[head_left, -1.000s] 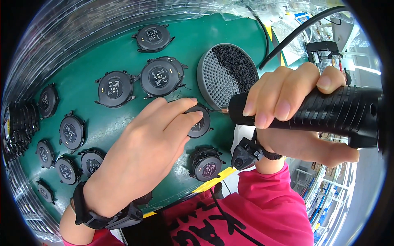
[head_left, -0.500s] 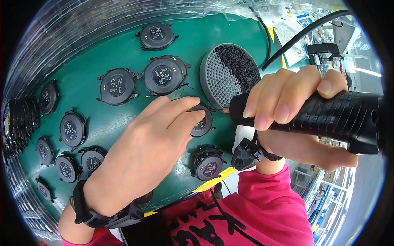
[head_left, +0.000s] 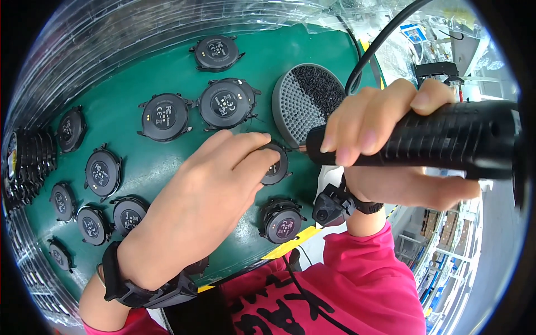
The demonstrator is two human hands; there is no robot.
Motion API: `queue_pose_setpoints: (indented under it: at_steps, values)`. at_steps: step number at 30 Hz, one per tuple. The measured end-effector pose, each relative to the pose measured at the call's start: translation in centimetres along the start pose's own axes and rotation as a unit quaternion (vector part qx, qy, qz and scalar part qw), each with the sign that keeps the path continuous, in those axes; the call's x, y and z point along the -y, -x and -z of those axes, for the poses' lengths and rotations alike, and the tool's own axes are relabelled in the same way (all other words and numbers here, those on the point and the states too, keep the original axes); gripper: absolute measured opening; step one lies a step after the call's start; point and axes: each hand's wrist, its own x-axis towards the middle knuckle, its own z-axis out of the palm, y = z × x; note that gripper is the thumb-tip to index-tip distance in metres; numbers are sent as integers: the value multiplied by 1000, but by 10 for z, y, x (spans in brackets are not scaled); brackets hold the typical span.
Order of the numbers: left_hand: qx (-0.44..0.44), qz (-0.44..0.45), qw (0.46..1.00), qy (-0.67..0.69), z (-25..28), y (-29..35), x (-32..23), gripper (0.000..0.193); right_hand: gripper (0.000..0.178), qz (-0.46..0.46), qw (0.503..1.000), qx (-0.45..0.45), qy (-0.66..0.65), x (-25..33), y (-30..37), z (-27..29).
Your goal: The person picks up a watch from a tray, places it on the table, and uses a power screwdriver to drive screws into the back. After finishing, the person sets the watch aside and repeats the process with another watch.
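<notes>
My right hand (head_left: pixel 382 125) is wrapped round a black electric screwdriver (head_left: pixel 446 137) held nearly level, its body reaching to the right. The thin bit (head_left: pixel 301 149) points left and meets the edge of a round black watch case (head_left: pixel 277 170). My left hand (head_left: pixel 192 204) grips that case with thumb and fingers, covering its left part; what lies under the fingers is hidden. Just beyond the bit sits a round grey screw tray (head_left: pixel 287 114), dimpled with holes and partly covered by tiny black screws. Nearer me lies a small stack of watch cases (head_left: pixel 283 223).
Several more watch cases (head_left: pixel 227 103) lie back up on the green mat (head_left: pixel 162 67), to the left and far side. A dense row of black cases (head_left: pixel 30 167) stands at the far left. A black cable (head_left: pixel 385 39) arches over the far right. Clear plastic wrap (head_left: pixel 111 33) borders the mat.
The screwdriver's rear end has swung slightly upward in the picture, and its cable has shifted left. My left hand keeps its hold on the watch case.
</notes>
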Motion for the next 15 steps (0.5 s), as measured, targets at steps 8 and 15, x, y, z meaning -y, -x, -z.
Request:
queue_pose_setpoints:
  at_steps: [8, 15]
  values:
    - [44, 48, 997, 35, 5, -5, -12, 51, 90, 30, 989, -136, 51, 11, 7, 24]
    - [31, 33, 998, 32, 3, -6, -11, 54, 92, 29, 992, -118, 46, 5, 7, 22]
